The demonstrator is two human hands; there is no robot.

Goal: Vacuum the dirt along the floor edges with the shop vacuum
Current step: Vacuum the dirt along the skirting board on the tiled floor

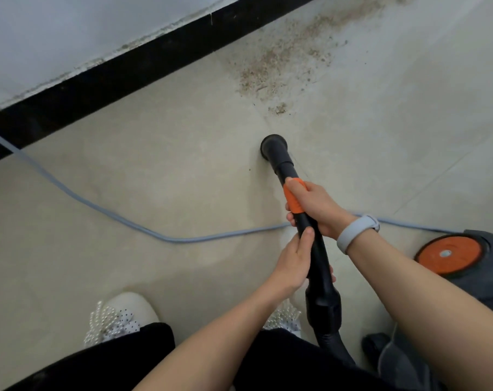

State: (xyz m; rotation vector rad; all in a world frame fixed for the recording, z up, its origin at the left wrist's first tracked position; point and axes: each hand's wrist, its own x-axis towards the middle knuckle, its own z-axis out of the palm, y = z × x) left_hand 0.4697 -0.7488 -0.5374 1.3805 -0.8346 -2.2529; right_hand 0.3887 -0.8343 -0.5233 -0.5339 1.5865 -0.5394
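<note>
One grey-blue cord (pixel 104 211), two pale shoes (pixel 124 316) trimmed with beads, two hands, one black wand (pixel 304 221), one patch of dirt (pixel 285 63) and one orange-hubbed wheel (pixel 451 253) of the vacuum body show here. The floor (pixel 155 165) is pale beige tile with faint grout lines, met at the upper left by a black skirting strip (pixel 121 71) under a white wall (pixel 70 32) whose lower edge looks grimy. The cord trails across the tiles from the skirting and passes behind the hands. The left hand (pixel 294 262) wraps its fingers around the lower part of the wand, thumb laid along the tube. The right hand (pixel 314 207), with a pale band (pixel 355 232) on its wrist, clamps the wand just above, its fingers curled over an orange collar (pixel 292 198). Beyond those fingers the wand ends in a round black nozzle (pixel 273 146) that appears to rest on the floor, well short of the brown gritty dirt scattered farther ahead toward the skirting. Below the left fingers the wand widens into a ribbed hose (pixel 335 348).
</note>
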